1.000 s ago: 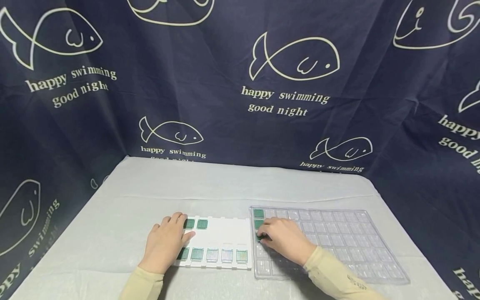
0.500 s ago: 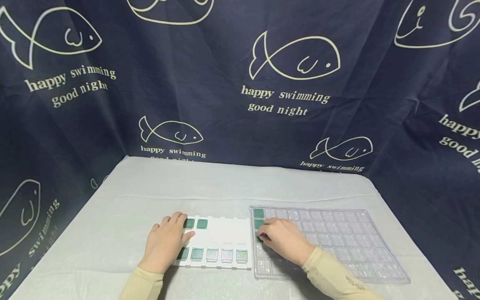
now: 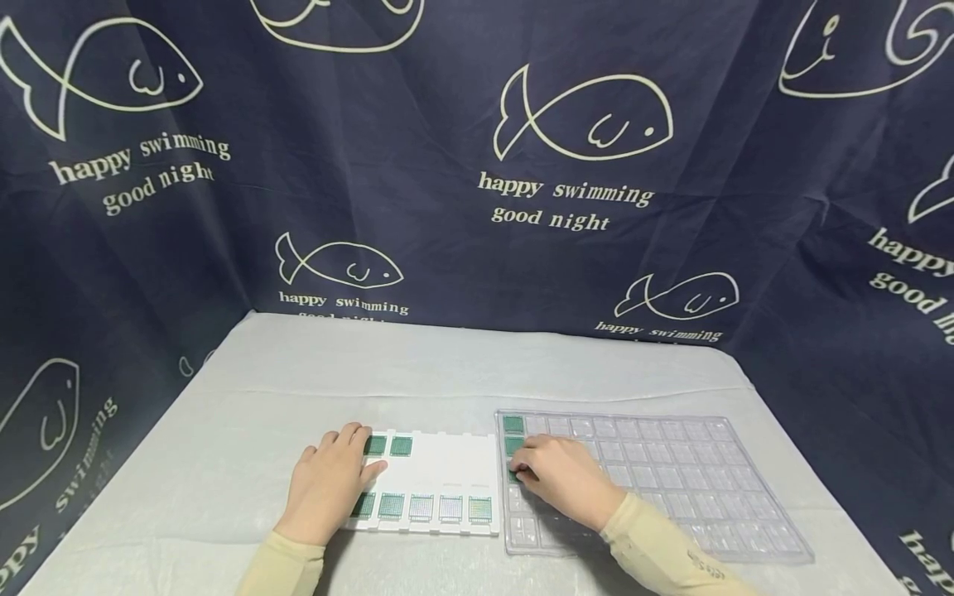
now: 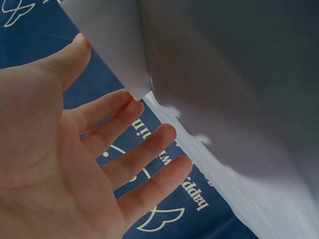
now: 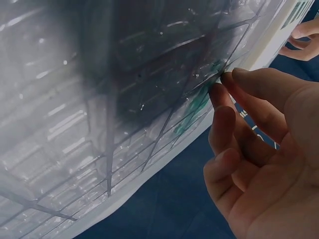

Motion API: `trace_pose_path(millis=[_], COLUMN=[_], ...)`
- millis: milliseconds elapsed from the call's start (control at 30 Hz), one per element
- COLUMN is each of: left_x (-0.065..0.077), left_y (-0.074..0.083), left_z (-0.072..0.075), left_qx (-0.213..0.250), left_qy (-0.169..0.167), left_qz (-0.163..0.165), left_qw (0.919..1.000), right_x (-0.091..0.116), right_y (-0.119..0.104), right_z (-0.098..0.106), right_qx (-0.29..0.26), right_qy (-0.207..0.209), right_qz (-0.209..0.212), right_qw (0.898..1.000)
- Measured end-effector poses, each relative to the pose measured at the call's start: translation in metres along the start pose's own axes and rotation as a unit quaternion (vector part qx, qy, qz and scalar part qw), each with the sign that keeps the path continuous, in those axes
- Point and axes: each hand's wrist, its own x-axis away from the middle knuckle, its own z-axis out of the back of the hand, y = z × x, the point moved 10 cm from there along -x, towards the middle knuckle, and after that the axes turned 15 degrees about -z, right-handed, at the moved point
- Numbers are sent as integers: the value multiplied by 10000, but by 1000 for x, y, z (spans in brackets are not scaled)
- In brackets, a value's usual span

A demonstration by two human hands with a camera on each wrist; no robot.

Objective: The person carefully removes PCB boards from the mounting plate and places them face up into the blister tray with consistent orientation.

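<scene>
My left hand [image 3: 328, 480] rests over the left end of a white holder plate [image 3: 455, 459], fingers straight along its edge. In the left wrist view the fingertips [image 4: 169, 132] sit right at the plate's border. Several small green circuit boards [image 3: 392, 506] lie in the plate's front and back rows. My right hand [image 3: 570, 480] is over the left column of a clear compartment tray [image 3: 648, 453], pinching a green circuit board [image 3: 514, 475] at the third cell from the back. Its thumb and fingers partly hide that board. Behind it, two more green circuit boards [image 3: 513, 424] fill the cells.
The tray's left side stands right beside the plate's right end. A pale cloth [image 3: 417, 356] covers the table. Dark blue fabric [image 3: 447, 165] with fish drawings rises at the back and sides.
My right hand stays at the same cell, its thumb and fingertips drawn slightly closer together. The left hand keeps its place on the plate.
</scene>
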Motion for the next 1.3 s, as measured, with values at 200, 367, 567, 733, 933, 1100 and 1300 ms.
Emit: trace_pose_path(millis=[200, 367, 567, 733, 933, 1100, 1300], left_x=[-1, 0, 0, 0, 0, -1, 0], left_y=[0, -1, -1, -1, -1, -1, -1], left_z=[0, -1, -1, -2, -1, 0, 0], left_qx=[16, 35, 19, -19, -27, -18, -17], left_qy=[-59, -71, -57, -14, 16, 9, -30], left_qz=[1, -1, -17, -23, -30, -37, -14], left_qw=[10000, 10000, 10000, 10000, 10000, 10000, 10000], right_x=[1, 2, 4, 5, 8, 14, 23], right_y=[1, 1, -2, -5, -17, -32, -49], right_z=[-1, -2, 0, 5, 14, 20, 16], right_qx=[5, 25, -36, 24, 56, 20, 20], right_qy=[-40, -2, 53, 152, 353, 653, 709], right_qz=[25, 41, 58, 4, 36, 262, 585], right_qw=[10000, 10000, 10000, 9999, 9994, 9975, 9958])
